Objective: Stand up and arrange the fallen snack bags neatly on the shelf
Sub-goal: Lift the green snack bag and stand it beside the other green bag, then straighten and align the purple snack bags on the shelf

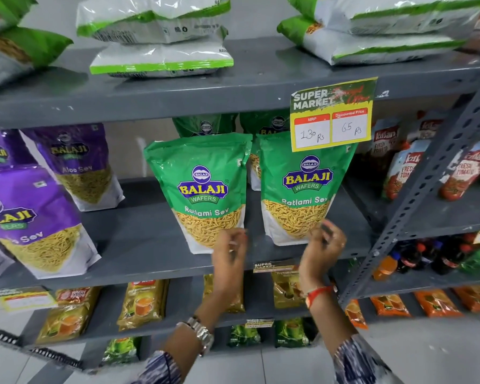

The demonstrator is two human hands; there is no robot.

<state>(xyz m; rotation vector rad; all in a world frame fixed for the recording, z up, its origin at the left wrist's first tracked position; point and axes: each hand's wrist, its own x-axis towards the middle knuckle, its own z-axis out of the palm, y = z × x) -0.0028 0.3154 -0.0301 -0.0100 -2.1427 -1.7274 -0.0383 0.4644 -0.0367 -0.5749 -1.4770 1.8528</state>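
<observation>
Two green Ratlami Sev bags stand upright side by side on the grey middle shelf (139, 242): the left green bag (203, 189) and the right green bag (302, 187). More green bags stand behind them. My left hand (229, 252) hovers just below the left bag's bottom edge, fingers loosely curled and blurred, holding nothing. My right hand (323, 245) is at the right bag's lower right corner, fingers bent and blurred; whether it touches the bag I cannot tell. Purple Aloo Sev bags (39, 217) stand leaning at the left of the same shelf.
A price tag (331, 117) hangs from the upper shelf edge over the right green bag. White-and-green packs (161, 37) lie flat on the top shelf. Ketchup pouches (405, 167) fill the neighbouring rack beyond a perforated upright post (416, 189). Tea packs (142, 303) sit below.
</observation>
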